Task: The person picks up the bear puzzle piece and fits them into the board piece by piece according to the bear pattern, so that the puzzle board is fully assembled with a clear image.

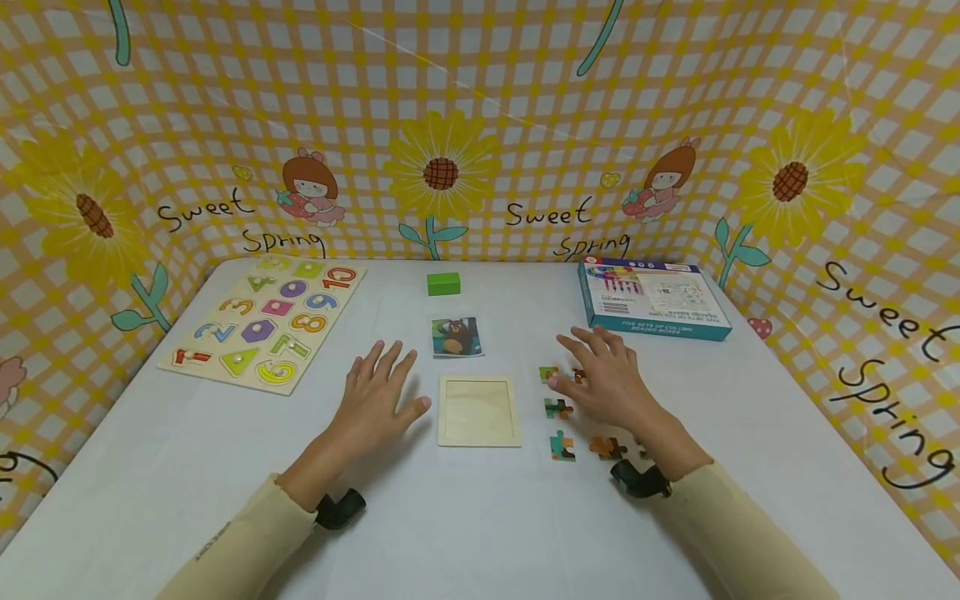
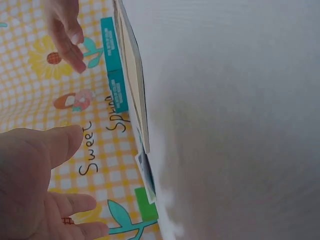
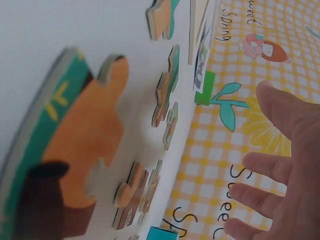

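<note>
My left hand point(image 1: 377, 400) hovers over the white table, left of a square wooden puzzle frame point(image 1: 478, 412), with fingers spread and nothing held. Above several loose jigsaw pieces point(image 1: 562, 446) hangs my right hand point(image 1: 607, 379), fingers apart and holding nothing. It hides some of the pieces in the head view. The right wrist view shows an orange and green puzzle piece point(image 3: 82, 145) up close, lying flat on the table. Behind the frame lies a picture card point(image 1: 457, 337) with a brown bear on it.
A wooden number board point(image 1: 266, 325) lies at the back left. A green block point(image 1: 443, 283) sits at the back middle. The flat teal-edged box point(image 1: 652, 298) is at the back right. Checked, patterned cloth point(image 1: 480, 83) walls the table's back and sides.
</note>
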The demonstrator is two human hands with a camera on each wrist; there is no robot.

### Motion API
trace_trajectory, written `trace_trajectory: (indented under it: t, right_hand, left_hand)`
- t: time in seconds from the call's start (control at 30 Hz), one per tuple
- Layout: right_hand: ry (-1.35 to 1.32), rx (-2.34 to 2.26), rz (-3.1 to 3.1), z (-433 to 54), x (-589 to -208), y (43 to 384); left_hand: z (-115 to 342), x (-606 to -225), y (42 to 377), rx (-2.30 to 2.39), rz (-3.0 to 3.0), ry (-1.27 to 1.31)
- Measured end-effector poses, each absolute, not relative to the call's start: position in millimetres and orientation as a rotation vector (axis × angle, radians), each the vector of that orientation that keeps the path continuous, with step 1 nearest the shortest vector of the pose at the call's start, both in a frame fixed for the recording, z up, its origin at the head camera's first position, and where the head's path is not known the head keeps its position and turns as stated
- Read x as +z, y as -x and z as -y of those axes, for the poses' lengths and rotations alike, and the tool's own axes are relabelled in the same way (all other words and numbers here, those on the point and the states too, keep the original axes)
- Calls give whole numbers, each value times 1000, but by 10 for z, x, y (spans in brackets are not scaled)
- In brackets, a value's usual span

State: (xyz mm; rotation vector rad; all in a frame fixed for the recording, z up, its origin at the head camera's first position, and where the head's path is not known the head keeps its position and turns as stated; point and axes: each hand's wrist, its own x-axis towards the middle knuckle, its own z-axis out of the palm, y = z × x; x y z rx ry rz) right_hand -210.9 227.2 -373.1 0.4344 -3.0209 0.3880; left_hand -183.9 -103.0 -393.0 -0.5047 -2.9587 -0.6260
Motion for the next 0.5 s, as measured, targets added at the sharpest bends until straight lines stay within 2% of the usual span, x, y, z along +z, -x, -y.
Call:
trace_trajectory:
  t: [0.5]
  right_hand:
    - [-526, 454, 3025, -2343, -3776, 2220]
  left_hand:
    - [962, -3962, 1861, -787, 2946, 549]
